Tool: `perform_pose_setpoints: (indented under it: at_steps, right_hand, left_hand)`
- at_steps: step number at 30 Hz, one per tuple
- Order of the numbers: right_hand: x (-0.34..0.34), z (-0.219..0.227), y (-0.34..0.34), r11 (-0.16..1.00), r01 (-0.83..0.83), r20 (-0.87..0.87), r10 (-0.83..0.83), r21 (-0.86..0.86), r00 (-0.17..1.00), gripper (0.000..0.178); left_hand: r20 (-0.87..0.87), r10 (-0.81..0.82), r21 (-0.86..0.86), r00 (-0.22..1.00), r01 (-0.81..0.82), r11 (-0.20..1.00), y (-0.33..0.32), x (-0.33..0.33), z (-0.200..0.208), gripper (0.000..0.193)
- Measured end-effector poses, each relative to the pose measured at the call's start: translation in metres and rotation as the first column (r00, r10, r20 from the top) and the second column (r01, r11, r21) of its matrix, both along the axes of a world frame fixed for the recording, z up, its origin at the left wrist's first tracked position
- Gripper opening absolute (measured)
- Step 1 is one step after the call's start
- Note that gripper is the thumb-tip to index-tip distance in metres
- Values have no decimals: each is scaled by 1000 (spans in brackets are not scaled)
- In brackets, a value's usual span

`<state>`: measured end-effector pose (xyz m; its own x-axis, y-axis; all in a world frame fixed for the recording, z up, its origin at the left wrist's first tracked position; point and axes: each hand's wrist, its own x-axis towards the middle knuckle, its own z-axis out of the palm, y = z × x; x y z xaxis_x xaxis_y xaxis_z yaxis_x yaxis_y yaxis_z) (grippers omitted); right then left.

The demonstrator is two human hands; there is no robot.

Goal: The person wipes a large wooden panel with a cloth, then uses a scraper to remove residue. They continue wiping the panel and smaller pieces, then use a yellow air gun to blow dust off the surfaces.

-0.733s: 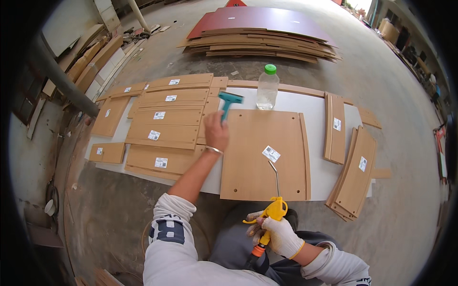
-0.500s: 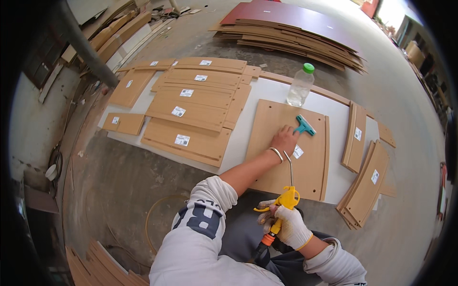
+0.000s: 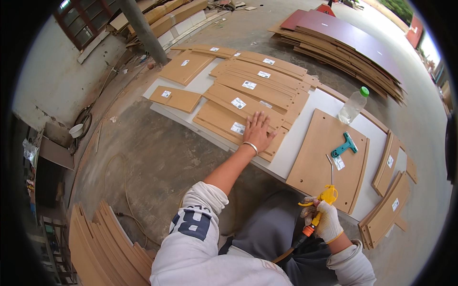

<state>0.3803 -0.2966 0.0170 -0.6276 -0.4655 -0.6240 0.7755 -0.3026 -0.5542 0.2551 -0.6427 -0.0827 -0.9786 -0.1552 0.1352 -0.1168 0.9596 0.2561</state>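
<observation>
My bare left hand point(image 3: 258, 133) lies flat with fingers spread on a labelled wooden panel point(image 3: 219, 119), among overlapping brown panels. A metal bangle point(image 3: 251, 147) rings that wrist. In my gloved right hand point(image 3: 329, 223) is a yellow air blow gun point(image 3: 328, 194), its thin metal nozzle pointing away from me over a squarish panel point(image 3: 312, 162). On that panel rests a teal scraper point(image 3: 344, 145), beside a white label. A clear bottle with a green cap point(image 3: 353, 107) stands just beyond the panel.
White boards point(image 3: 179, 117) form the work surface. More curved panels point(image 3: 389, 207) lie at its right end. A large stack of sheets point(image 3: 343, 47) sits on the floor beyond. Other panels point(image 3: 102, 238) are at lower left, near a hose point(image 3: 125, 181); a pillar point(image 3: 143, 33) rises far left.
My left hand has left the squarish panel next to the scraper and now rests on the panels to the left. The view has swung left; my right hand keeps the blow gun.
</observation>
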Motion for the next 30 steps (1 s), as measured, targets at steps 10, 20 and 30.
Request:
perform_pose_setpoints:
  at_steps: [10, 20, 30]
  right_hand:
    - [6, -2, -43, 985, -149, -51, 154, 89, 987, 32]
    - [5, 13, -67, 985, -134, -54, 140, 112, 989, 30]
    - [-1, 7, -88, 961, -277, -64, 276, 3, 959, 27]
  left_hand:
    - [-89, -126, 100, 988, 135, 986, 30, 105, 2, 65]
    - [3, 523, 682, 852, -384, 622, 1, 133, -26, 44]
    - [-29, 482, 999, 875, 18, 28, 37, 118, -4, 17]
